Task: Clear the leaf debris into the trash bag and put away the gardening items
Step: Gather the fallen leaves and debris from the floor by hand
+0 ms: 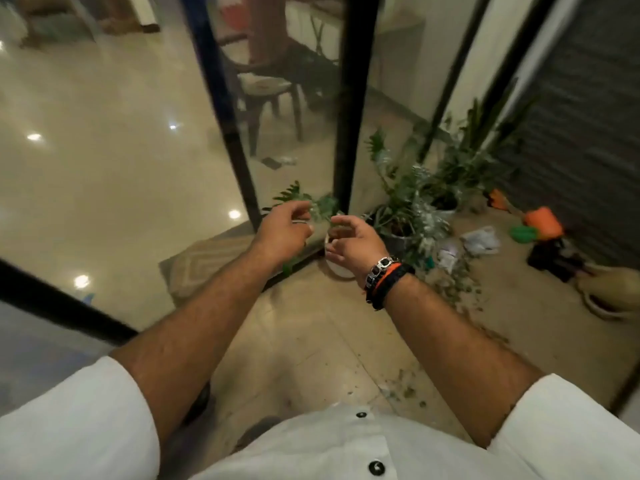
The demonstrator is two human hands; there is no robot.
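Note:
Both my arms reach forward over the tiled balcony floor. My left hand (282, 230) and my right hand (351, 242) hover side by side above a small white pot (334, 268) with a green plant (301, 199), fingers loosely curled and holding nothing. Leaf debris (457, 289) lies scattered on the floor to the right, with more bits (403, 389) nearer my feet. Orange and green gardening items (540, 225) lie at the far right by the wall. Crumpled white bags or wrappers (479, 240) sit beside the larger pots. The frame is motion-blurred.
A glass door with black frames (349, 140) stands straight ahead, a doormat (204, 265) behind it. Several potted plants (412, 209) crowd the corner. A woven basket (609, 292) and dark objects (550, 261) sit at the right, against a grey wall.

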